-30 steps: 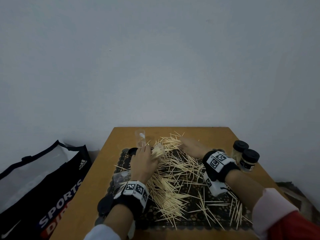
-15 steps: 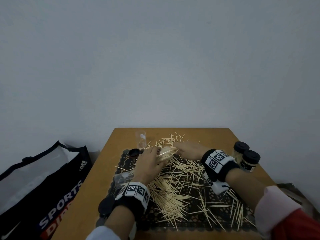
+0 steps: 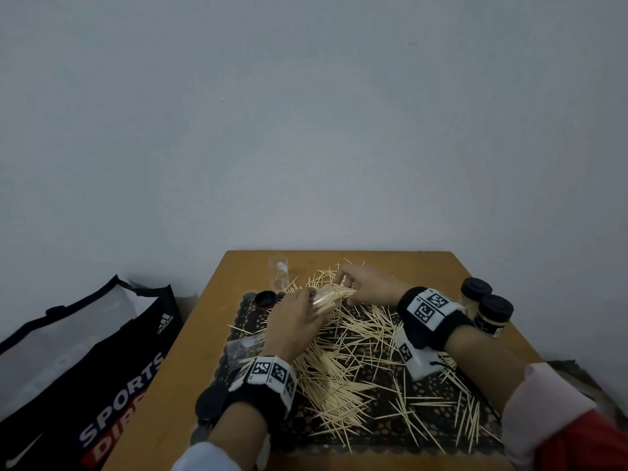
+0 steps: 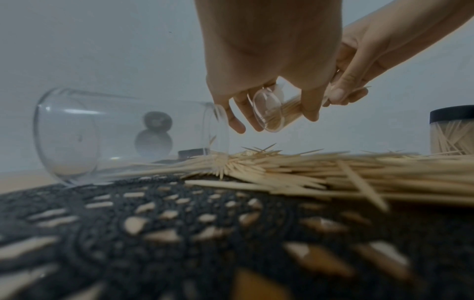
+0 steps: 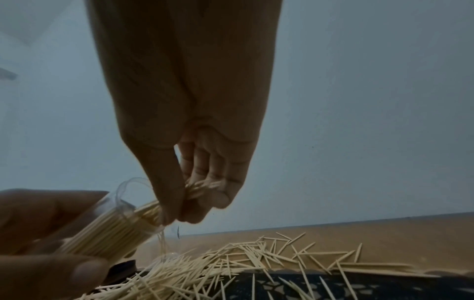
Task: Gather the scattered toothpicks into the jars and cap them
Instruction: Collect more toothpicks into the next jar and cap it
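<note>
My left hand [image 3: 299, 317] grips a small clear jar [image 3: 325, 298], tilted on its side above the mat, mouth toward the right. The jar [image 4: 271, 112] [image 5: 113, 229] holds a packed row of toothpicks. My right hand [image 3: 365, 283] pinches a bundle of toothpicks [image 5: 202, 187] at the jar's mouth, their ends inside it. Scattered toothpicks [image 3: 353, 362] cover the black lace mat [image 3: 424, 419]. An empty clear jar [image 3: 239, 348] lies on its side at the mat's left edge; in the left wrist view that empty jar [image 4: 123, 134] lies close by. A black cap [image 3: 265, 298] lies behind the left hand.
Two capped jars [image 3: 489, 312] filled with toothpicks stand at the table's right edge. One more clear jar [image 3: 279, 275] stands upright at the back left. Black caps [image 3: 209, 402] lie near my left wrist. A black sports bag [image 3: 78, 362] sits on the floor left of the wooden table [image 3: 170, 396].
The left hand lifted and tilted the jar toward the right hand. The right hand picked a bundle from the back pile and brought it to the jar's mouth.
</note>
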### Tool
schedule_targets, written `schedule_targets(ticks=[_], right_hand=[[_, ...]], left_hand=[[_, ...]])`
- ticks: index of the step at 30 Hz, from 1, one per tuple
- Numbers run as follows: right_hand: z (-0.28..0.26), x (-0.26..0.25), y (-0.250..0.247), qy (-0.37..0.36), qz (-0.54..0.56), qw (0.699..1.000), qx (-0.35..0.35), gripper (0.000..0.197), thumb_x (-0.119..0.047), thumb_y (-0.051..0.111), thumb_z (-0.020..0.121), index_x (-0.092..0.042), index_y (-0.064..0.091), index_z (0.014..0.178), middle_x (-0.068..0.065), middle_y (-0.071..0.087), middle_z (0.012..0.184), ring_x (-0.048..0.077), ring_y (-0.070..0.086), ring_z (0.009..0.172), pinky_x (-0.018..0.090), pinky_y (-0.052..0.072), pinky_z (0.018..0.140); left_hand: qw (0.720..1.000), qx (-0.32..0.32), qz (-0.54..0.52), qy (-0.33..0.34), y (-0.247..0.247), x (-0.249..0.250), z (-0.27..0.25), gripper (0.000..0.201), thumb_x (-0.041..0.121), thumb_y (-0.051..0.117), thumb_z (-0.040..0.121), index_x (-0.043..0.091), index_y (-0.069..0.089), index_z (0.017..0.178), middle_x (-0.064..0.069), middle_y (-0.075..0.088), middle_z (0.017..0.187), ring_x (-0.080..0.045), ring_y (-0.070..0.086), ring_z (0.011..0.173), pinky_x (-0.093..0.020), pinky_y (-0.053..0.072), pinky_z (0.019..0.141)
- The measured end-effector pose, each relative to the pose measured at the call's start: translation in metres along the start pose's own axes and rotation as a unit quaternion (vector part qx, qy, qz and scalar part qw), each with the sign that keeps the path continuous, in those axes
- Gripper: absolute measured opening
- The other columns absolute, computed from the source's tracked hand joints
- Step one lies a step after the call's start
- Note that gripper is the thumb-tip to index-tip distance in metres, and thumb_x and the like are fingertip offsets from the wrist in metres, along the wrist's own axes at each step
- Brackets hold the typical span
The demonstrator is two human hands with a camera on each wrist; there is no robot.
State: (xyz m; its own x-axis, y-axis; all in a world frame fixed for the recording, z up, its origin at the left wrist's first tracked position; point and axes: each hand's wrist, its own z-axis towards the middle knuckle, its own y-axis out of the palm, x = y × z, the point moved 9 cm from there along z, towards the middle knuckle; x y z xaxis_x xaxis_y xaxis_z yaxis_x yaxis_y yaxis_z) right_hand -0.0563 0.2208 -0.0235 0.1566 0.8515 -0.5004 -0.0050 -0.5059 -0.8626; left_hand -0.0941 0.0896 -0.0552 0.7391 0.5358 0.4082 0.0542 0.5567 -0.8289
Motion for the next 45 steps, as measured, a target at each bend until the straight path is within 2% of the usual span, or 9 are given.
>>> schedule_targets(ticks=[3,6,11,16,20,25,32,38,45], right_hand=[[0.002,0.001,-0.006,-0.012,-0.003,0.999,0.040,0.029,-0.002,0.072,0.079,-0.014,0.063,0.104,0.001,0.065,0.092,0.015,0.062,0.077,0.033,0.054,0.071],[0.001,-0.004,-0.005,-0.029,-0.004,0.999,0.043,0.020,-0.008,0.075,0.079,-0.016,0.069,0.097,0.000,0.068,0.093,0.017,0.065,0.083,0.033,0.054,0.074],[-0.001,-0.003,-0.001,-0.017,0.044,0.999,0.013,0.025,-0.002,0.074,0.079,-0.015,0.070,0.100,-0.003,0.065,0.089,0.005,0.055,0.059,0.018,0.045,0.052],[-0.003,0.003,-0.013,0.003,0.132,0.990,0.043,0.033,0.011,0.072,0.074,-0.017,0.070,0.090,0.005,0.068,0.099,0.010,0.062,0.073,0.019,0.051,0.063],[-0.004,0.007,-0.017,0.012,0.182,0.981,0.071,0.026,0.012,0.072,0.073,-0.012,0.071,0.085,0.007,0.069,0.096,0.012,0.065,0.074,0.018,0.052,0.062],[-0.005,0.003,-0.013,0.006,0.184,0.980,0.082,0.016,0.005,0.076,0.074,-0.009,0.073,0.081,0.005,0.071,0.083,0.008,0.059,0.056,0.017,0.048,0.051],[-0.007,0.001,-0.011,0.004,0.224,0.974,0.043,0.018,0.009,0.064,0.083,0.004,0.071,0.099,0.018,0.070,0.088,0.008,0.065,0.061,0.016,0.053,0.057],[-0.008,0.002,-0.019,0.006,0.198,0.976,0.092,0.019,0.009,0.068,0.080,-0.010,0.072,0.079,0.007,0.070,0.083,0.005,0.063,0.059,0.014,0.049,0.054],[-0.012,-0.001,-0.022,0.010,0.126,0.982,0.142,0.012,0.001,0.076,0.076,-0.004,0.074,0.086,-0.004,0.066,0.077,-0.015,0.051,0.045,0.005,0.038,0.044]], left_hand=[[1.000,0.001,-0.002,-0.005,-0.001,-0.001,0.000,0.055,0.050,0.063,0.089,0.019,0.049,0.132,0.003,0.059,0.121,-0.011,0.052,0.103,-0.021,0.037,0.079],[1.000,0.000,-0.009,0.000,0.000,0.000,0.000,0.055,0.050,0.063,0.089,0.019,0.049,0.131,0.003,0.059,0.121,-0.011,0.053,0.102,-0.021,0.039,0.080],[1.000,-0.012,-0.022,0.016,0.003,0.002,0.000,0.054,0.052,0.062,0.089,0.019,0.050,0.130,0.005,0.059,0.120,-0.009,0.053,0.101,-0.023,0.042,0.082],[1.000,-0.002,-0.020,0.000,0.000,0.000,0.000,0.055,0.053,0.062,0.088,0.019,0.050,0.129,0.005,0.059,0.118,-0.009,0.053,0.098,-0.024,0.043,0.080],[1.000,-0.004,-0.017,0.002,0.000,0.001,0.000,0.055,0.053,0.062,0.088,0.019,0.050,0.129,0.004,0.060,0.118,-0.010,0.053,0.098,-0.023,0.041,0.077],[0.999,-0.018,-0.019,0.021,0.002,0.007,0.000,0.054,0.052,0.060,0.089,0.018,0.050,0.130,0.004,0.059,0.120,-0.005,0.046,0.095,-0.020,0.036,0.076],[1.000,-0.011,-0.025,0.011,0.002,0.004,0.000,0.054,0.055,0.060,0.088,0.020,0.051,0.129,0.006,0.060,0.117,-0.005,0.046,0.092,-0.022,0.037,0.075],[1.000,-0.013,-0.019,0.018,0.002,0.005,0.000,0.056,0.056,0.058,0.089,0.020,0.049,0.131,0.006,0.059,0.118,-0.004,0.045,0.094,-0.021,0.038,0.077],[0.999,-0.015,-0.028,0.023,0.002,0.008,0.000,0.057,0.054,0.060,0.089,0.019,0.049,0.132,0.006,0.059,0.118,-0.005,0.046,0.093,-0.020,0.035,0.076]])
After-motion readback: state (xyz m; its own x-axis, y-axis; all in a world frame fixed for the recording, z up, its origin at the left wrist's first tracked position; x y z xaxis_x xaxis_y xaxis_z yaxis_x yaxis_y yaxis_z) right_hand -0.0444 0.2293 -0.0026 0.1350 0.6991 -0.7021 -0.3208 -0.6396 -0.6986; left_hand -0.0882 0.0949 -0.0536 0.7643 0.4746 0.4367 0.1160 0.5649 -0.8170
